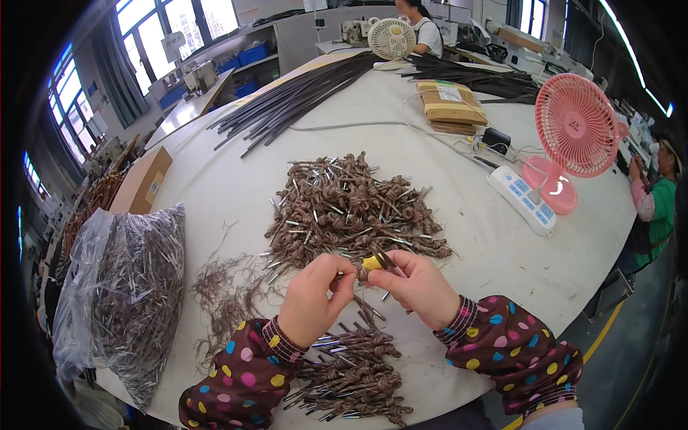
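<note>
My left hand (317, 295) is closed in a pinch on the end of a brown knotted cord (362, 274), just in front of a large heap. In my right hand (423, 288) are small dark thread snips (375, 261) with yellow wrapping, and its fingertips meet the cord too. The part of the cord between the hands is mostly covered by fingers. Beyond them lies the heap of brown knotted cords (351, 204) with shiny metal tips. A smaller stack of similar cords (358, 376) lies nearer me, between my forearms.
Loose thread scraps (228, 290) lie left of my hands, beside a full clear plastic bag (136, 301) and a cardboard box (147, 179). Dark strips (308, 93), paper-wrapped packets (451, 104), a power strip (522, 199) and a pink fan (577, 125) stand farther off. A person in green sits at right.
</note>
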Demonstrator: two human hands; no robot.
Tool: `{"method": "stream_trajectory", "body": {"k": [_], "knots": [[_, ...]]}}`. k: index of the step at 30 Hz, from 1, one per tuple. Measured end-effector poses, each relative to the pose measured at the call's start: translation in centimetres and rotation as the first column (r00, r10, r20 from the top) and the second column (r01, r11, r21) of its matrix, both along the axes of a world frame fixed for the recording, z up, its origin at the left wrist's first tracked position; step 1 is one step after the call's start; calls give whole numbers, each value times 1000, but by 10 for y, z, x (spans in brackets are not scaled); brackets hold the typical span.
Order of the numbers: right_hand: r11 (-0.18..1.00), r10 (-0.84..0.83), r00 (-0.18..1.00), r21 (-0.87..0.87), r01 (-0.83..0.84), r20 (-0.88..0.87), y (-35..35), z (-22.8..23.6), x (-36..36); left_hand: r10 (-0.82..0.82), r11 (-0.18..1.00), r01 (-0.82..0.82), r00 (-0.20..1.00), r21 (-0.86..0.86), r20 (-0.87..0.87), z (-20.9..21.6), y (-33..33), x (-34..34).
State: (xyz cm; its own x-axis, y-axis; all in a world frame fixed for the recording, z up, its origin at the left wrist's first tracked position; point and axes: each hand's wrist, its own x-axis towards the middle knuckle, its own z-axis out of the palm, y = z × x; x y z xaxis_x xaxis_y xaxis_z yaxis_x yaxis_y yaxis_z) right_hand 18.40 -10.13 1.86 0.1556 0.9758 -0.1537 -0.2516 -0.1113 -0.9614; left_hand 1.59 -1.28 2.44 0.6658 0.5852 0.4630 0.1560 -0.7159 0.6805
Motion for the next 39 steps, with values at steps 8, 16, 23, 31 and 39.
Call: {"method": "stream_trajectory", "body": {"k": [8, 16, 23, 31, 39], "knots": [[878, -412, 287, 462, -129, 865, -5, 18, 13, -26, 971, 29, 1000, 236, -18, -3, 9, -1], [828, -503, -113, 440, -347, 857, -3, 28, 7, 2, 947, 13, 999, 320, -48, -2, 6, 0], [818, -518, -217, 405, -408, 828, -3, 30, 7, -17, 909, 33, 999, 417, -41, -3, 7, 2], [868, -423, -109, 367, -333, 900, -4, 29, 13, 10, 949, 6, 999, 314, -48, -7, 6, 1], [855, -313, 496, 467, -224, 810, 0, 0, 4, 35, 946, -27, 999, -322, 20, -7, 7, -1]]}}
